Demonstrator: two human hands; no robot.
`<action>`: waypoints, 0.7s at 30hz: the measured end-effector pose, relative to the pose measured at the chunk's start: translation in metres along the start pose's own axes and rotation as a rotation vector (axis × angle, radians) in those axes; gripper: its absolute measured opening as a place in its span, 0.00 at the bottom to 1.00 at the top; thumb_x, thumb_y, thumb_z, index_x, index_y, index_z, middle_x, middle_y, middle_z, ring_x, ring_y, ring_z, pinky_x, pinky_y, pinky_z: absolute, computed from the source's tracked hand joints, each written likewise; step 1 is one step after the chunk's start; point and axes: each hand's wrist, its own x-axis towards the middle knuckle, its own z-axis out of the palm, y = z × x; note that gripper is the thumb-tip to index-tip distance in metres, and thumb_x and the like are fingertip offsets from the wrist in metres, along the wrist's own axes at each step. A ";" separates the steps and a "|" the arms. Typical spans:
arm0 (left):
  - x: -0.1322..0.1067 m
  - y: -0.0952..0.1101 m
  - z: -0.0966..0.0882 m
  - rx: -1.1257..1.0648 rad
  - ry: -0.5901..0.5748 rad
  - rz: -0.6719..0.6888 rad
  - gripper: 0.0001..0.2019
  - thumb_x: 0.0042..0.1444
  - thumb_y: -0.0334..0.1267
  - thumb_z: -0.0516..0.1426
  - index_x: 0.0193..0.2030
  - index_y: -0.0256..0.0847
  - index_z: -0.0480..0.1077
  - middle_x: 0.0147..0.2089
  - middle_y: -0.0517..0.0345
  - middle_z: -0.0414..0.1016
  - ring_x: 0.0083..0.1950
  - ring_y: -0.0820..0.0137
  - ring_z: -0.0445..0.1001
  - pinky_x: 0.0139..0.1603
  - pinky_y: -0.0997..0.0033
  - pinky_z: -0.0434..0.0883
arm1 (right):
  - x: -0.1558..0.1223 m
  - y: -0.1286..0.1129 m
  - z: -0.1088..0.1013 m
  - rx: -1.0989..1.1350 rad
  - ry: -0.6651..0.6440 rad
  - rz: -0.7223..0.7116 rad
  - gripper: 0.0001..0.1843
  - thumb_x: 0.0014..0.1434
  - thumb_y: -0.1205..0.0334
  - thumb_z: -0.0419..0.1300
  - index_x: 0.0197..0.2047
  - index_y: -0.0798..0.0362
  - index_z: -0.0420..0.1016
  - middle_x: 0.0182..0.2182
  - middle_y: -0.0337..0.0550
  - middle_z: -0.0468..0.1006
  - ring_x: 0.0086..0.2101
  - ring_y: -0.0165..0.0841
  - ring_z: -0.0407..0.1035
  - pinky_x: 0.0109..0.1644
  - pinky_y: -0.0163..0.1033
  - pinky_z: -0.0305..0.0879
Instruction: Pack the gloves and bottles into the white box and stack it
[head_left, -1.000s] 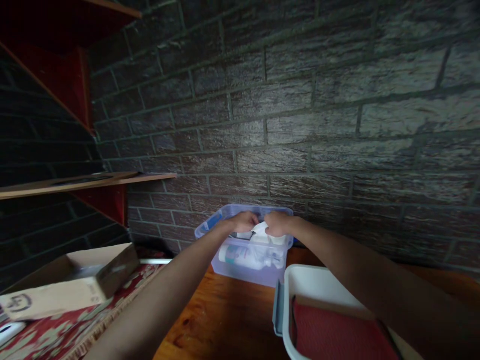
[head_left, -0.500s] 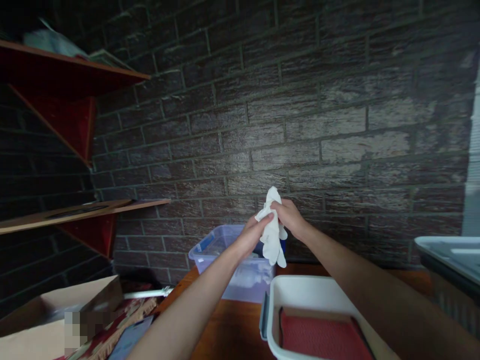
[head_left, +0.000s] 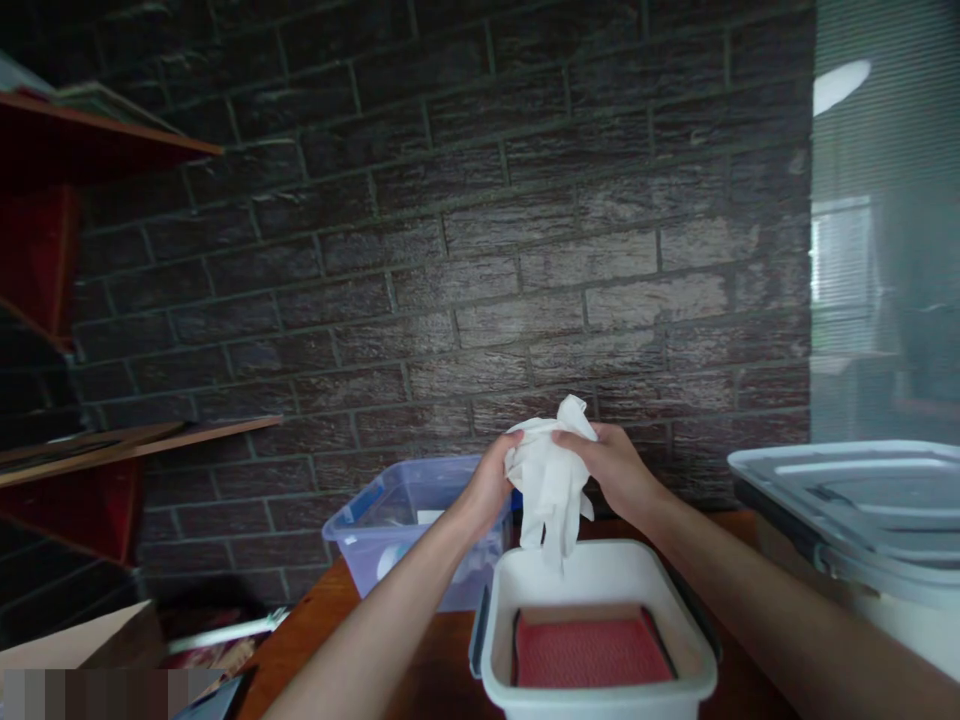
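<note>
1. Left hand (head_left: 493, 482): grip closed on the bunched white gloves (head_left: 551, 475).
2. Right hand (head_left: 621, 468): grip closed on their other side.
3. The gloves dangle over the white tub (head_left: 611, 568), near the purple box (head_left: 364, 560).

Over there, the brown wooden table (head_left: 442, 655) carries a see-through purple bin (head_left: 364, 560) and, nearer me to its right, a white tub (head_left: 600, 702).

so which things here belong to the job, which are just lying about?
In use: white glove-like bundle, in left hand and right hand; probably white tub, purple tub.
Lying about, apparently: grey-lidded container, cardboard box, lower wooden shelf.
</note>
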 end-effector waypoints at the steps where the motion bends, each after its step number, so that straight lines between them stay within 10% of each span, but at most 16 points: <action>1: 0.001 -0.002 0.000 0.020 0.010 -0.002 0.23 0.57 0.53 0.58 0.45 0.34 0.80 0.40 0.49 0.84 0.42 0.59 0.80 0.44 0.66 0.72 | -0.006 -0.001 -0.004 0.025 0.006 0.018 0.16 0.49 0.52 0.70 0.32 0.57 0.78 0.27 0.44 0.80 0.26 0.34 0.72 0.30 0.37 0.65; 6: 0.008 -0.005 -0.008 0.186 0.060 0.044 0.19 0.56 0.53 0.58 0.34 0.37 0.78 0.31 0.55 0.80 0.31 0.65 0.75 0.37 0.69 0.69 | -0.024 -0.005 -0.021 0.079 0.128 0.071 0.14 0.52 0.51 0.66 0.36 0.53 0.74 0.24 0.39 0.75 0.24 0.34 0.70 0.28 0.38 0.65; 14: -0.010 0.024 -0.002 0.519 -0.233 0.082 0.11 0.56 0.44 0.61 0.28 0.39 0.79 0.33 0.55 0.81 0.38 0.62 0.74 0.39 0.69 0.67 | -0.024 0.001 -0.037 -0.028 0.140 0.022 0.19 0.45 0.64 0.62 0.44 0.50 0.74 0.32 0.38 0.80 0.29 0.33 0.68 0.32 0.36 0.60; 21: -0.012 0.019 0.007 0.594 -0.359 0.008 0.10 0.56 0.38 0.58 0.26 0.39 0.77 0.25 0.60 0.73 0.28 0.68 0.67 0.28 0.71 0.61 | -0.040 -0.007 -0.030 -0.163 -0.289 0.026 0.20 0.47 0.56 0.72 0.44 0.53 0.81 0.36 0.39 0.82 0.35 0.35 0.73 0.37 0.35 0.65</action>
